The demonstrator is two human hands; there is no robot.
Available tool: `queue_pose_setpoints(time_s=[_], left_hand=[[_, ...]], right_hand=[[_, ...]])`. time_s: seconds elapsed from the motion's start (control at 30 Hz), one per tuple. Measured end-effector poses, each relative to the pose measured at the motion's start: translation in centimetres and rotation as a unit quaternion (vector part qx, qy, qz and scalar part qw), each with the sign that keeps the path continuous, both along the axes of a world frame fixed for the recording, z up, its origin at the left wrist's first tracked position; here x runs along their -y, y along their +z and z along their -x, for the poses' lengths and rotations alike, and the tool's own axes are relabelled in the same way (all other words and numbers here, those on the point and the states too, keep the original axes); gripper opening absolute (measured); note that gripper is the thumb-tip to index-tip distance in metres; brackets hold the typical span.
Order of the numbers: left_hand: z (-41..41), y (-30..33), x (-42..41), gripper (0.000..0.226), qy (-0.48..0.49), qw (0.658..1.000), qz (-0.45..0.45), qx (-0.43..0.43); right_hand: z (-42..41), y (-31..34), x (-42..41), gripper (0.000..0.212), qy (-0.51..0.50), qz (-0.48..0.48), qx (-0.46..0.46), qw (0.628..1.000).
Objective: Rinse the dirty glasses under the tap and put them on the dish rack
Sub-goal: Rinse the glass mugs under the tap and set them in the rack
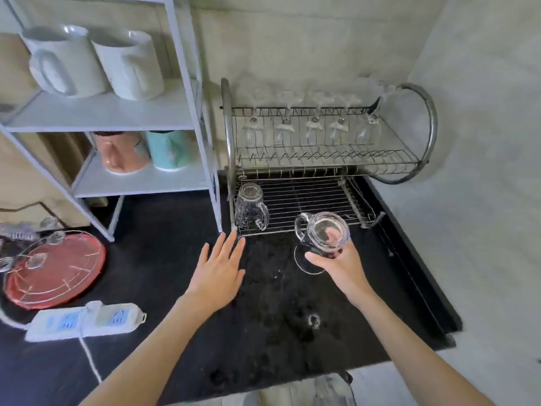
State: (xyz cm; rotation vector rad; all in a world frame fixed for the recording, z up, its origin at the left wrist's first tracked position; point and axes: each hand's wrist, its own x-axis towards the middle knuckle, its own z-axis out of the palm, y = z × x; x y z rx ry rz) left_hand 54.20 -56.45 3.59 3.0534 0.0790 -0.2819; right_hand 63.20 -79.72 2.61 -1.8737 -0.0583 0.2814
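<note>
My right hand grips a clear glass mug with a handle, held just in front of the dish rack's lower tier. Its base faces me and its handle points left. Another glass mug stands upside down at the left end of the lower wire shelf of the metal dish rack. Several stemmed glasses hang upside down along the rack's upper rail. My left hand hovers flat over the black counter with fingers spread, holding nothing, near the rack's front left corner. No tap is in view.
A white shelf unit with white, pink and teal mugs stands left of the rack. A red round tray with a wire frame and a white power strip lie at the left. The black counter is wet, its edge at the bottom right.
</note>
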Motion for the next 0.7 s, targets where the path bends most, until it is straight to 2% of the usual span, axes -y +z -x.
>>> queue_pose_setpoints(time_s=[0.3,0.4,0.7], left_hand=[[-4.8,-2.1,-0.6,0.066,0.082,0.994,-0.024,-0.061],[-5.2,-2.3,-0.2,0.064,0.098,0.992,-0.028,-0.070],[-6.3,-2.4,0.7,0.063,0.121,0.986,-0.032,-0.106]], right_hand=[[-10.9,-3.2,-5.3,0.065,0.035,-0.045,-0.015,0.998],[-12.8,-4.2,-6.3,0.060,0.074,-0.016,-0.016,0.997],[-15.0,-5.3,-7.9,0.062,0.130,0.017,-0.022,0.991]])
